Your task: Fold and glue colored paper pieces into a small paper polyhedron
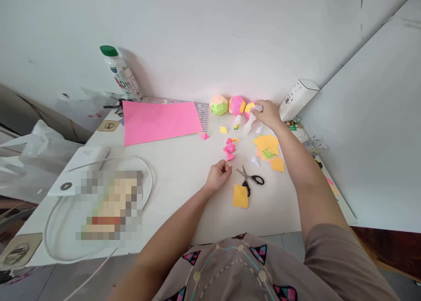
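Head view, from the left edge of the tabletop (184, 169) across: a bottle with a green cap (120, 73) leans at the far left corner, a white box with a looping cable (83, 158) lies nearer, and a large pink sheet (161, 121) lies flat toward the far edge with a ruler (204, 114) at its right end. Just past these, three paper balls sit in a row along the far edge: a green one (219, 105), a pink one (237, 105) and a pink-and-orange ball (249, 109). The left hand (219, 174) rests near the middle of the tabletop, fingers curled into a loose fist with nothing showing inside it; crumpled pink pieces (229, 149) lie just beyond it, and scissors (251, 178) and an orange square (240, 195) just to its right. The right hand (268, 113) is stretched to the far edge, fingertips bent against the pink-and-orange ball, which lies just left of them. Whether they grip it or only touch it I cannot tell. That ball is at the right hand and well apart from the left. A pile of orange and green squares (268, 147) lies under the right forearm, and a white carton (297, 99) leans further right.
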